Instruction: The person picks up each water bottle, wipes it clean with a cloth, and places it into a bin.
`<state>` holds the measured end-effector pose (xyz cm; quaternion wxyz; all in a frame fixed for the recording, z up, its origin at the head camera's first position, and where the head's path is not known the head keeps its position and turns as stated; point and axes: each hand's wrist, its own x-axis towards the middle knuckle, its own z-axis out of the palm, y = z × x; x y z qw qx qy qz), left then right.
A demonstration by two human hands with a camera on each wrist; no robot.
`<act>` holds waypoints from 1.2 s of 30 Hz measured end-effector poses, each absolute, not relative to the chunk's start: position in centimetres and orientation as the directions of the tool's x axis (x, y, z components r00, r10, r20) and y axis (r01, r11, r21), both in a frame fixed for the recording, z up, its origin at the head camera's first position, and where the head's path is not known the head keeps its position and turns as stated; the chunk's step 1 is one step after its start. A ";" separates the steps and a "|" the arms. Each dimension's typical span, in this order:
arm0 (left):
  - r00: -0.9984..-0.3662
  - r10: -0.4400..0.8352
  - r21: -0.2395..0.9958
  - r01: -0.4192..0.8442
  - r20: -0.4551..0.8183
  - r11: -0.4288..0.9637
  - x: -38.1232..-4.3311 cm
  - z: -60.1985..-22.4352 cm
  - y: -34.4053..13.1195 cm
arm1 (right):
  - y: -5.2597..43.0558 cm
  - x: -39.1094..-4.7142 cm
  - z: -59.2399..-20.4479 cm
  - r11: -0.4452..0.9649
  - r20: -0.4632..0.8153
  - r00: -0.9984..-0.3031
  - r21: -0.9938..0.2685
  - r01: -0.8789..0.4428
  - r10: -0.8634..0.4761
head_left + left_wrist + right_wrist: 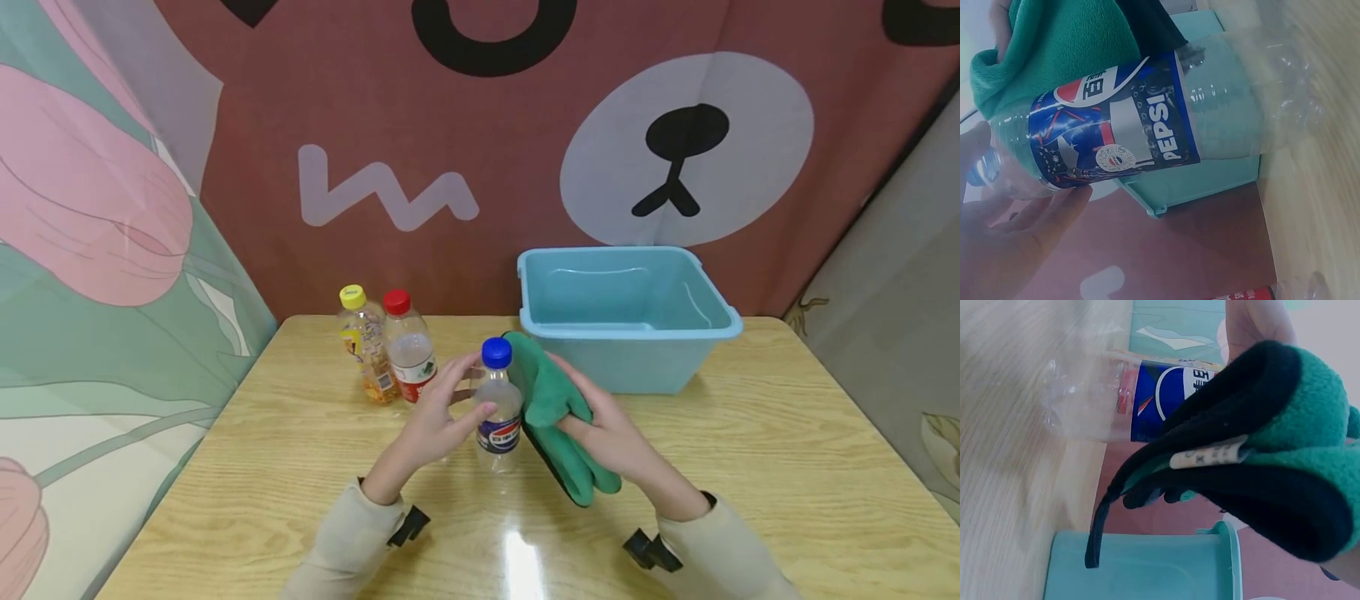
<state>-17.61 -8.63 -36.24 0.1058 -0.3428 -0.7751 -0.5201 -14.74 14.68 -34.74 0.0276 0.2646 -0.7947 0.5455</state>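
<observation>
A clear plastic Pepsi bottle (498,421) with a blue cap stands upright on the table, its blue label facing me. My left hand (442,417) holds it by the upper part, thumb in front and fingers round the far side. In the left wrist view the bottle (1110,128) looks see-through, with no dark drink showing. Just right of it, my right hand (611,429) grips a folded green cloth (551,400), fingers tucked into its folds. The right wrist view shows the cloth's (1310,400) black edging, small white tag and hanging loop close beside the bottle.
A yellow-capped bottle (367,354) and a red-capped bottle (410,350) stand together at the back left. Behind the cloth, a light blue plastic bin (615,358) sits at the table's back edge. A printed curtain (375,100) hangs behind the wooden table (247,492).
</observation>
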 end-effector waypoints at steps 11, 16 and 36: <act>-0.735 0.408 0.724 0.654 0.541 0.220 -17.5 -36.1 -8.5 | 15.2 -15.3 -34.9 0.060 0.302 -0.774 -0.914 -0.400 -0.556; -0.744 0.412 0.732 0.643 0.526 0.226 -17.3 -36.0 -8.4 | 13.9 -14.9 -34.5 0.145 0.302 -0.851 -0.907 -0.395 -0.430; -0.763 0.402 0.736 0.625 0.507 0.258 -15.1 -33.0 -7.8 | 11.7 -15.0 -34.3 0.461 0.304 -0.885 -0.767 -0.447 -0.352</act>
